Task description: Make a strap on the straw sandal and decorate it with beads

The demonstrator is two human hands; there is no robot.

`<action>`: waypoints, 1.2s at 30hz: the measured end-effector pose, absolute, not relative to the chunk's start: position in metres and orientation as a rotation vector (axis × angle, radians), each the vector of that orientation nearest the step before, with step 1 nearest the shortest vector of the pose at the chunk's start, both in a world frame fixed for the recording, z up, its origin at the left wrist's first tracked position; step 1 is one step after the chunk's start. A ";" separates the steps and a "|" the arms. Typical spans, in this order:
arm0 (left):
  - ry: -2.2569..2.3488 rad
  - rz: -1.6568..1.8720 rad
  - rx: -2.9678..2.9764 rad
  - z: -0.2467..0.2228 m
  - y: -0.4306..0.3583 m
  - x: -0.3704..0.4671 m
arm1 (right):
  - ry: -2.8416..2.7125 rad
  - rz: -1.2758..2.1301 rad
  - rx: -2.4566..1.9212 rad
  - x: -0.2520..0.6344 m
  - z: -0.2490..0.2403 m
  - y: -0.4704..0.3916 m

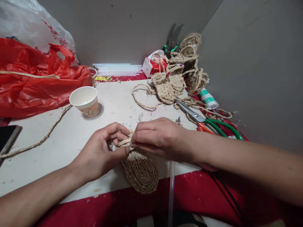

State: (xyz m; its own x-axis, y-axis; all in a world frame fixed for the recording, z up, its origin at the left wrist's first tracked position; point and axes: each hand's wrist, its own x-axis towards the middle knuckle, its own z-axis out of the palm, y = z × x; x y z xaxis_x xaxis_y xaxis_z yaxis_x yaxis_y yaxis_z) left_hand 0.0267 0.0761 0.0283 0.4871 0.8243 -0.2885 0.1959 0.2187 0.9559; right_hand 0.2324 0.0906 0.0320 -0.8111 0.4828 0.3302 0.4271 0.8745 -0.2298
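Observation:
A small woven straw slipper (142,171), its oval sole coiled from braided cord, lies at the front edge of the white board. My left hand (104,148) grips its upper strap end, thumb on top and fingers curled behind. From the right, my right hand (163,138) pinches at the same strap, fingers pressed together. What lies between the right fingertips is hidden. Below my right wrist, a clear glue stick (172,189) points toward the front edge, with part of a tool's tip (178,120) showing beyond the wrist.
A paper cup (84,101) stands left of centre. Red plastic bags (35,78), a phone (8,138) and a braided cord (47,134) are at left. Several glue sticks (118,69) lie at the back. Finished woven pieces (169,85), scissors (196,116) and pruning shears (174,39) are at right.

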 end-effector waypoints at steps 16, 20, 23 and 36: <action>1.031 0.564 1.314 0.027 0.075 0.026 | -2.670 0.090 -0.622 0.239 0.033 0.081; 1.034 0.556 1.330 0.027 0.075 0.026 | -2.766 -0.013 -0.687 0.241 0.036 0.074; 1.049 0.546 1.347 0.027 0.076 0.026 | -2.700 0.007 -0.691 0.247 0.036 0.073; 1.066 0.543 1.357 0.027 0.077 0.027 | -2.497 0.145 -0.765 0.241 0.015 0.066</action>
